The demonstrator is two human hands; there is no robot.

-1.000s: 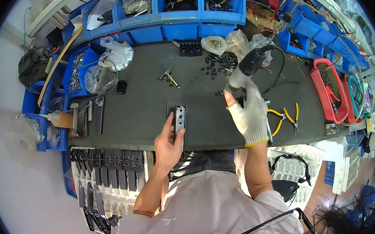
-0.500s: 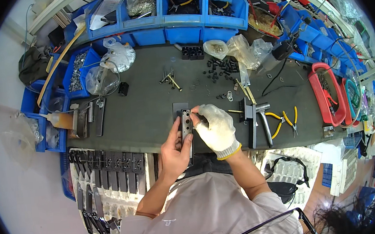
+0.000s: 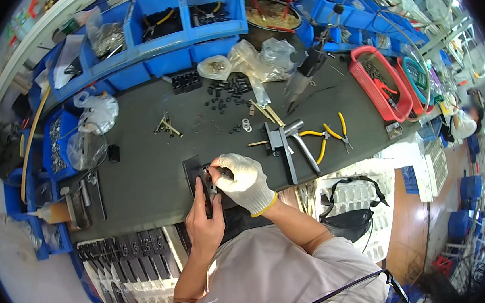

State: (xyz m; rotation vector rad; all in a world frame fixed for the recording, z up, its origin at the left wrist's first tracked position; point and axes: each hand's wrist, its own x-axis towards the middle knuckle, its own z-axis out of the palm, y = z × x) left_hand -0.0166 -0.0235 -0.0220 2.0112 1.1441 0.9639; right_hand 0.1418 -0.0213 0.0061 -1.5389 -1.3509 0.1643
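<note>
My bare left hand [image 3: 205, 221] is closed round a narrow dark metal block [image 3: 205, 174] with holes along its face, thumb on one side and fingers on the other. On my right hand [image 3: 244, 181] is a white knitted glove with a yellow cuff; bare fingertips poke out of it. Thumb and forefinger are pinched together at the block's far end; anything between them is too small to make out. Beneath the block, a flat dark plate [image 3: 190, 167] lies on the dark mat. The gloved hand partly covers the block.
Right of my hands lie a hammer [image 3: 301, 146] against a black bracket [image 3: 281, 155] and yellow-handled pliers [image 3: 321, 143]. Small black parts [image 3: 230, 89] are scattered farther back. Blue bins [image 3: 156, 26] line the back; a red basket [image 3: 377, 90] stands right. Black metal parts [image 3: 142, 255] fill a tray lower left.
The head view has turned right, so the bench appears shifted left and tilted. Both hands remain on the block, the gloved fingers still pinched at its far end.
</note>
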